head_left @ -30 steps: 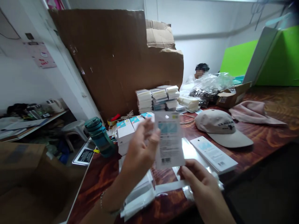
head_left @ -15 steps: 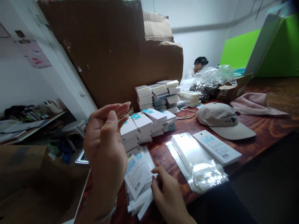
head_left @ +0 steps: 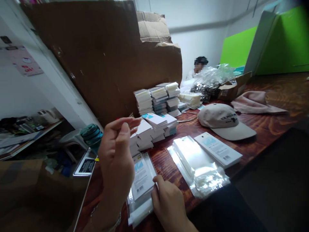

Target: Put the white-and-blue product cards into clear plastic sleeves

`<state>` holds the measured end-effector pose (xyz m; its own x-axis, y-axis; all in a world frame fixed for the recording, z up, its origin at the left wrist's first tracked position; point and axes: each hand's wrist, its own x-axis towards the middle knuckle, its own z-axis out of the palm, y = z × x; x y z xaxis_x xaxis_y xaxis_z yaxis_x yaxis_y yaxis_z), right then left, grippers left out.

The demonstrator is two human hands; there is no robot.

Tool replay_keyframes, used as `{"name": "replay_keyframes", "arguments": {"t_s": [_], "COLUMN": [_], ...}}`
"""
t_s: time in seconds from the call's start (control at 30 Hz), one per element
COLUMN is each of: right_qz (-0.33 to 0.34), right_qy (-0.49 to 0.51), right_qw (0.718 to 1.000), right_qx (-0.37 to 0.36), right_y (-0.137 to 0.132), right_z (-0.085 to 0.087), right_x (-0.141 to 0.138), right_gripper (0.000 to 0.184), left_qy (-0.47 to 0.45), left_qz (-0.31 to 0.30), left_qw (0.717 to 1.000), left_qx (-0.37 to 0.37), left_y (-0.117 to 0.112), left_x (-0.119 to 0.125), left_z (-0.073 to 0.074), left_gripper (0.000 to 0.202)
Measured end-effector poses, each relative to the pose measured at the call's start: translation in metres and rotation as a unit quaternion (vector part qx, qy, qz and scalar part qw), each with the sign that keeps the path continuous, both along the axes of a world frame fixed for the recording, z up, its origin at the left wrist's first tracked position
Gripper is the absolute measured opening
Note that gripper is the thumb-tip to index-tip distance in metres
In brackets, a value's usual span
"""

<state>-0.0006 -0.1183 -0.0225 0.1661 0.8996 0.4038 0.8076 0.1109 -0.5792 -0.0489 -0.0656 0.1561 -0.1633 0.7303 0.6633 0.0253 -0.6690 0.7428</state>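
1. The left hand (head_left: pixel 118 154) is being held raised over the near-left part of the desk (head_left: pixel 267 129), its grip wide and empty with the fingers loosely spread, seemingly so that the pile beneath is being left uncovered
2. The right hand (head_left: pixel 169 203) is being rested on the near-right corner of the pile of bagged cards (head_left: pixel 142 175), thumb touching the top one; the grip is looking narrow, but whether a card is being pinched cannot be told
3. That pile is lying at the near edge, between both hands, likely for easy reach
4. Clear sleeves (head_left: pixel 193 154) and white cards (head_left: pixel 218 149) are lying side by side just right of it, probably to be at hand together
5. Packed stacks (head_left: pixel 156 96) are being lined up far off against the cardboard (head_left: pixel 103 58), apparently out of the way, with a cap (head_left: pixel 224 122) lying to their right
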Motion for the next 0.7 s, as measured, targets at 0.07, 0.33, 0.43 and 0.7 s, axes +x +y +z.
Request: {"name": "replay_keyframes", "arguments": {"t_s": [0.07,0.33,0.43,0.7], "right_qz": [0.003,-0.103,-0.276,-0.334], "right_qy": [-0.014,0.042,-0.013,0.053], "right_qw": [1.000,0.990,0.952,0.941], "right_qx": [0.002,0.088,0.135,-0.023], "right_y": [-0.001,-0.005,0.000,0.011], "right_z": [0.004,0.035,0.019,-0.039], "right_x": [0.003,0.110,0.178,0.249], "right_gripper": [0.022,0.025,0.040,0.069], "left_qy": [0.051,0.543,0.580,0.646], "left_qz": [-0.010,-0.019,-0.037,-0.008], "left_qw": [0.999,0.818,0.781,0.719], "left_qx": [-0.017,-0.191,-0.229,-0.254], "left_y": [0.004,0.030,0.036,0.038], "left_x": [0.006,0.045,0.061,0.082], "left_z": [-0.008,-0.088,-0.116,-0.132], "left_gripper": [0.020,0.055,0.062,0.073]}}
